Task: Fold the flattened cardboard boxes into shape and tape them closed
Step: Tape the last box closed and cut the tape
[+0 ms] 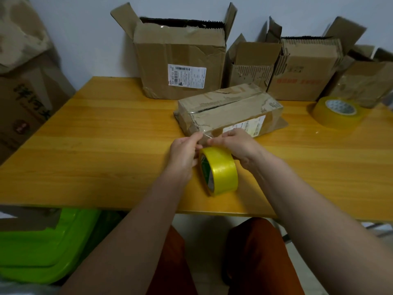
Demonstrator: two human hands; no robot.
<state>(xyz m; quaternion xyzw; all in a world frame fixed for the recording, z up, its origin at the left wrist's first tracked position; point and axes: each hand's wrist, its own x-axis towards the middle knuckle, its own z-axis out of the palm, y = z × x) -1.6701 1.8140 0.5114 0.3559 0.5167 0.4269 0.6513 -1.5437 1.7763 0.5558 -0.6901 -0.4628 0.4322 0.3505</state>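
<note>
A tape roll [219,171] stands before the closed box [230,110] (open boxes [179,58] behind) on the table [95,135].

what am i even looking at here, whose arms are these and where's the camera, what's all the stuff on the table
There is no machine here: the arms are a person's, filmed by a wide-angle camera worn on their head, looking down at a wooden table. The left hand and right hand pinch a strip of clear tape stretched between a yellow tape roll, standing on edge, and the closed cardboard box just beyond it. The strip appears stuck to the box's near face. A second, bigger tape roll lies flat on the right. Open boxes stand along the wall behind.
</note>
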